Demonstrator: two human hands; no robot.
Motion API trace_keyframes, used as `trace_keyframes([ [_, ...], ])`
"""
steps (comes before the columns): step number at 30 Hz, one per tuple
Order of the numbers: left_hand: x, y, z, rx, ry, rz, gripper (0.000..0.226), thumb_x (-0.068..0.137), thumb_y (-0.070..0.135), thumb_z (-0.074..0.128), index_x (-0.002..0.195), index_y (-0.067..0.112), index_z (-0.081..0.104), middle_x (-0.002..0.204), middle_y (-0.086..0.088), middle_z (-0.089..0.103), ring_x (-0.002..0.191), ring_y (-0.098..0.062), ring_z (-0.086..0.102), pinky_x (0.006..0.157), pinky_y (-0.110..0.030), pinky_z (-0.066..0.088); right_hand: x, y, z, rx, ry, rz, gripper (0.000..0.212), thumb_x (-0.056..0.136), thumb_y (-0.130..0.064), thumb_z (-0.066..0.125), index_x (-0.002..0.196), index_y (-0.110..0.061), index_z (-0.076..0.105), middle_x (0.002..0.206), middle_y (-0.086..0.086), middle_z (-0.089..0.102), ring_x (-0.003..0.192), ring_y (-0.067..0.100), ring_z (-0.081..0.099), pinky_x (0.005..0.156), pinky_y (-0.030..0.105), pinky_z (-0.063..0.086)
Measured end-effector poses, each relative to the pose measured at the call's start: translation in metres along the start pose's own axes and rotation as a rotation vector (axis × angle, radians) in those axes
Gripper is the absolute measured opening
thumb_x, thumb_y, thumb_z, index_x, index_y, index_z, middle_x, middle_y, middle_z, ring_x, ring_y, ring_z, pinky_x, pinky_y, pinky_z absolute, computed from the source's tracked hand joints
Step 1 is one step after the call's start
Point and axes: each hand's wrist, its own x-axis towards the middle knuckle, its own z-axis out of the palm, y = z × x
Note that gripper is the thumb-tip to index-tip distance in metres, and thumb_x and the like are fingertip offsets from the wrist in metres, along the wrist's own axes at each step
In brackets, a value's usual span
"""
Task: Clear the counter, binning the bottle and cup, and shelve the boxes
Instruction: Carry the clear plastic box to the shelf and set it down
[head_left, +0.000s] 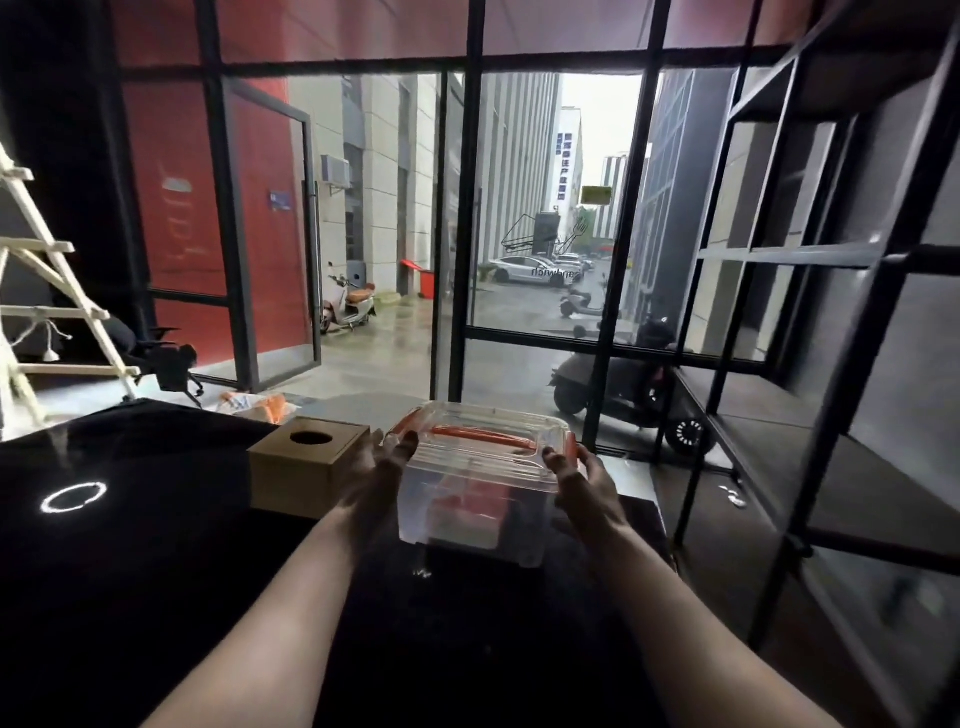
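From the head view, the person is gripping a clear plastic box (480, 480) with an orange handle between both hands, the left hand (382, 475) pressing flat on its left wall and the right hand (584, 486) curling round the right corner near an orange latch. Whether the box is resting on the dark counter (156, 571) or lifting just clear, I cannot tell. The walls are looking smooth, so a loose squeeze is risking a slip. Just left of the left hand a cardboard box (306, 462) is sitting, close enough to get knocked. Right of the right hand the black metal shelf (779, 415) is waiting, and its bars could be catching a corner. No bottle or cup is showing.
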Motion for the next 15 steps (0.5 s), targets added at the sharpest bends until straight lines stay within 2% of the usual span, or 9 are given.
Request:
trace_keyframes([
  [1, 0.000, -0.001, 0.000, 0.002, -0.007, 0.017, 0.088, 0.074, 0.074, 0.068, 0.147, 0.028, 0.049, 0.147, -0.009, 0.057, 0.126, -0.033, 0.059, 0.108, -0.057, 0.047, 0.001, 0.001, 0.000, 0.001, 0.010, -0.004, 0.109, 0.050, -0.076, 0.062, 0.146, -0.028, 0.044, 0.137, 0.009, 0.058, 0.120, 0.033, 0.058, 0.101, 0.056, 0.049],
  [3, 0.001, -0.004, 0.002, -0.009, 0.000, 0.002, 0.101, 0.055, 0.086, 0.072, 0.139, 0.032, 0.055, 0.137, -0.007, 0.064, 0.118, -0.031, 0.064, 0.104, -0.057, 0.051, 0.002, 0.000, 0.000, -0.021, 0.011, -0.011, 0.107, 0.051, -0.074, 0.062, 0.145, -0.027, 0.046, 0.138, 0.009, 0.059, 0.119, 0.033, 0.060, 0.101, 0.054, 0.050],
  [4, 0.001, -0.006, 0.002, -0.016, 0.001, 0.000, 0.100, 0.058, 0.083, 0.073, 0.141, 0.031, 0.053, 0.139, -0.008, 0.063, 0.119, -0.031, 0.064, 0.104, -0.057, 0.051, 0.002, 0.000, 0.000, -0.037, 0.009, -0.013, 0.106, 0.052, -0.072, 0.062, 0.146, -0.026, 0.046, 0.137, 0.009, 0.060, 0.119, 0.033, 0.060, 0.101, 0.054, 0.050],
  [6, -0.004, -0.001, 0.002, -0.002, 0.015, 0.021, 0.078, 0.080, 0.060, 0.071, 0.145, 0.022, 0.050, 0.142, -0.013, 0.059, 0.117, -0.030, 0.060, 0.106, -0.058, 0.049, -0.004, -0.003, -0.002, -0.048, 0.003, -0.003, 0.102, 0.054, -0.067, 0.062, 0.146, -0.027, 0.045, 0.136, 0.008, 0.059, 0.118, 0.034, 0.060, 0.099, 0.055, 0.051],
  [7, -0.006, 0.001, 0.001, 0.006, 0.026, 0.033, 0.073, 0.083, 0.054, 0.070, 0.145, 0.020, 0.050, 0.142, -0.015, 0.058, 0.118, -0.031, 0.058, 0.106, -0.058, 0.048, -0.007, -0.004, -0.003, -0.049, 0.002, 0.009, 0.101, 0.053, -0.065, 0.062, 0.146, -0.028, 0.045, 0.135, 0.007, 0.059, 0.118, 0.034, 0.060, 0.098, 0.056, 0.052],
  [10, -0.015, 0.005, 0.002, 0.004, 0.041, 0.024, 0.089, 0.066, 0.063, 0.071, 0.144, 0.025, 0.049, 0.139, -0.012, 0.057, 0.122, -0.036, 0.058, 0.105, -0.058, 0.049, -0.014, -0.004, -0.010, -0.048, -0.005, 0.006, 0.099, 0.052, -0.065, 0.061, 0.142, -0.029, 0.049, 0.133, 0.008, 0.061, 0.115, 0.033, 0.060, 0.097, 0.056, 0.052],
  [12, -0.018, 0.004, 0.003, -0.026, 0.051, 0.006, 0.091, 0.056, 0.069, 0.071, 0.137, 0.032, 0.052, 0.135, -0.010, 0.059, 0.119, -0.037, 0.060, 0.103, -0.058, 0.051, -0.023, -0.008, -0.017, -0.037, -0.003, 0.002, 0.090, 0.058, -0.061, 0.063, 0.141, -0.028, 0.051, 0.132, 0.009, 0.061, 0.112, 0.030, 0.062, 0.093, 0.053, 0.055],
  [15, -0.028, 0.008, 0.009, -0.076, 0.048, 0.023, 0.077, 0.053, 0.067, 0.074, 0.120, 0.033, 0.059, 0.128, -0.012, 0.066, 0.113, -0.037, 0.065, 0.101, -0.057, 0.053, -0.042, -0.017, -0.033, 0.046, -0.038, 0.033, 0.071, 0.080, -0.048, 0.066, 0.145, -0.030, 0.044, 0.133, 0.010, 0.060, 0.110, 0.033, 0.063, 0.080, 0.051, 0.061],
])
